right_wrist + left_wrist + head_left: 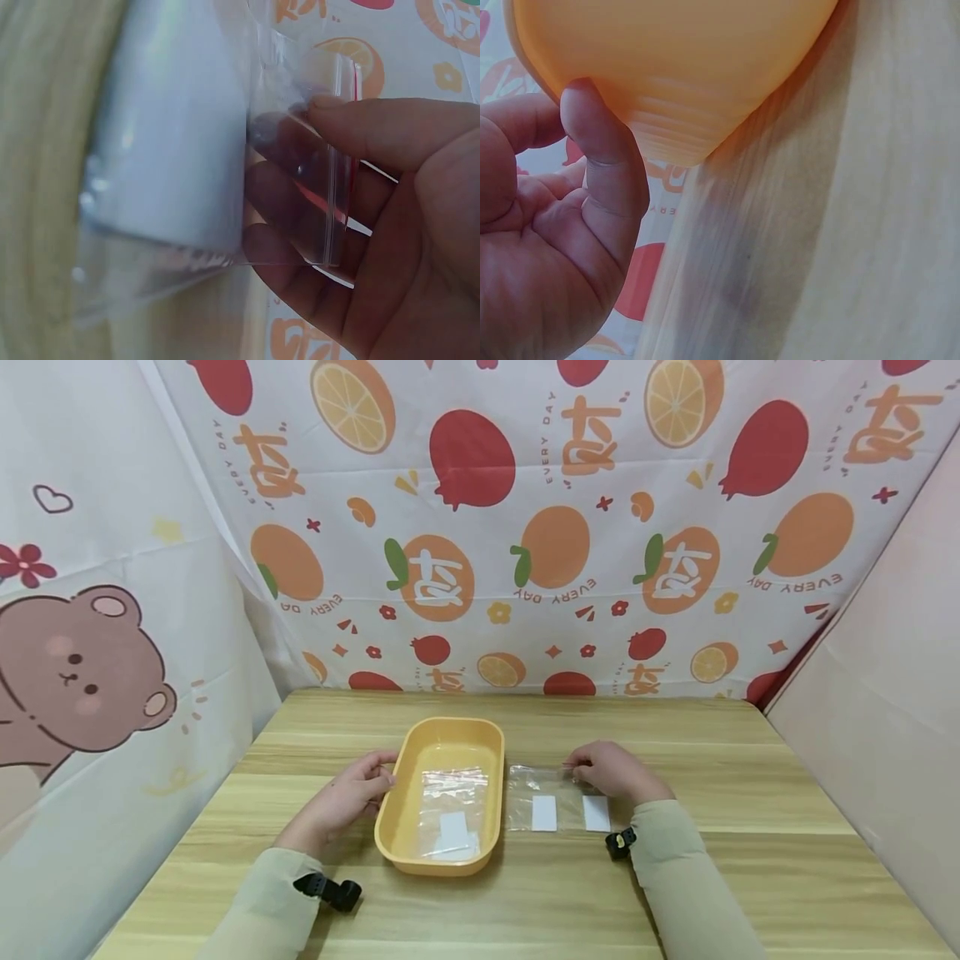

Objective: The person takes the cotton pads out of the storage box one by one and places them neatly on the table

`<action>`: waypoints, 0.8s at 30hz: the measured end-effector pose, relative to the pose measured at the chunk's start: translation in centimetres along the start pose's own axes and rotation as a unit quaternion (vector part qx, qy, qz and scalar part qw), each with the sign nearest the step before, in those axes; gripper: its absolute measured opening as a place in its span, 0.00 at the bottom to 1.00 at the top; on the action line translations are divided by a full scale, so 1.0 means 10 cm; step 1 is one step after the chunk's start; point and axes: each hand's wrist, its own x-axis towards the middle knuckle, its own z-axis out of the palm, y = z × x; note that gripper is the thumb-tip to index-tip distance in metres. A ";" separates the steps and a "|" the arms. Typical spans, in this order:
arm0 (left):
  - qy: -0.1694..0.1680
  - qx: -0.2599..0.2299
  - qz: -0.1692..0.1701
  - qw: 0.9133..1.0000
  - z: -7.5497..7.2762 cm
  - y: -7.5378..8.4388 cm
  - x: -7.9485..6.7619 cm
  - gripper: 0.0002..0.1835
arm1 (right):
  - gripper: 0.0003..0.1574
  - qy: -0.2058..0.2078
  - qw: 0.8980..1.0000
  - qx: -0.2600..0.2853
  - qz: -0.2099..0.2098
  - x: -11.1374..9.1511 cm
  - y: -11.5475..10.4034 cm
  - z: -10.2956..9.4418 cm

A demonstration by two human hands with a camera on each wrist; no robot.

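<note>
A yellow rectangular tray (438,867) stands on the table, holding several clear zip bags (453,802) with white cards inside. My left hand (348,797) grips the tray's left rim; the left wrist view has its thumb (592,127) against the tray's outer wall (690,67). To the right of the tray lies a clear zip bag (520,802) with a white card (544,814). Just beyond it, my right hand (611,771) pinches another zip bag (169,142) by its zip end. That bag also contains a white card (596,814).
The wood-grain table (705,852) ends at a fruit-print cloth (555,635) at the back. White cloth hangs on both sides, with a bear print (82,668) on the left one. Each wrist wears a black strap with a small camera.
</note>
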 end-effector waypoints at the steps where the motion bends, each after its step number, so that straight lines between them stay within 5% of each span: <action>1: 0.000 -0.001 0.000 1.000 0.00 0.00 0.00 0.28 | 0.11 0.003 1.000 -0.003 0.003 0.00 0.00 0.01; 24: -0.008 0.003 0.001 1.000 -0.02 -0.03 0.02 0.28 | 0.17 0.024 0.999 -0.042 0.003 -0.02 -0.01 -0.02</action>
